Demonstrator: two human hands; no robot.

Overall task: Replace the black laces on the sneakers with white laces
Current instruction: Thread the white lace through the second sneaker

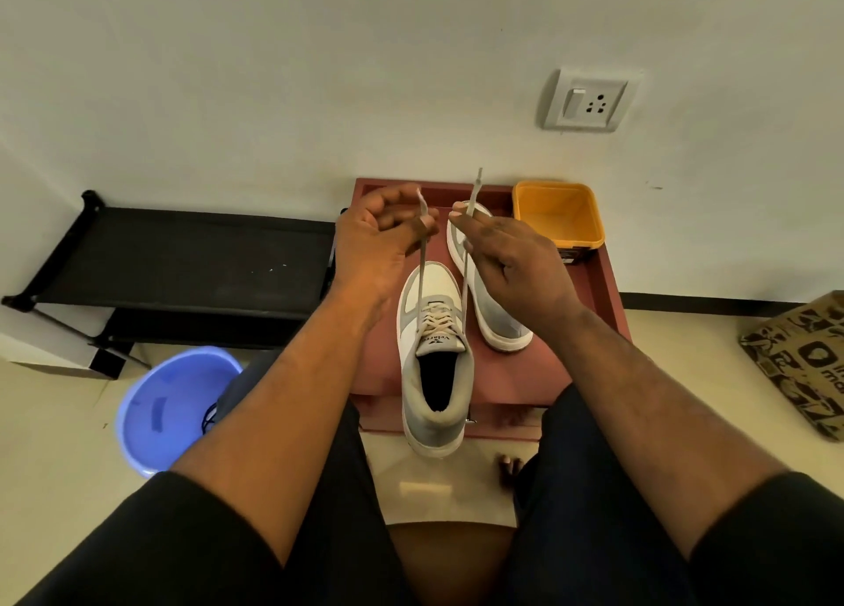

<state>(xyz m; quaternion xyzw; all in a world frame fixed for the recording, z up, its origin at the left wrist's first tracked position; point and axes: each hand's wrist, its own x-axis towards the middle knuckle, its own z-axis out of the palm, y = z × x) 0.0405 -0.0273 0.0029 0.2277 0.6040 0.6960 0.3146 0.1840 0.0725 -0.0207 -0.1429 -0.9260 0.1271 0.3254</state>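
Note:
A white and grey sneaker rests on the low red table, its heel overhanging the front edge, threaded with a white lace. Both lace ends run straight up from the top eyelets. My left hand pinches the left lace end above the shoe. My right hand pinches the right lace end. The second sneaker lies on its side behind, partly hidden by my right hand. Black laces show at the rim of the blue basin.
A blue plastic basin stands on the floor at left. A yellow tub sits at the table's back right corner. A black rack stands left against the wall. A printed cardboard box lies at right. My knees flank the table.

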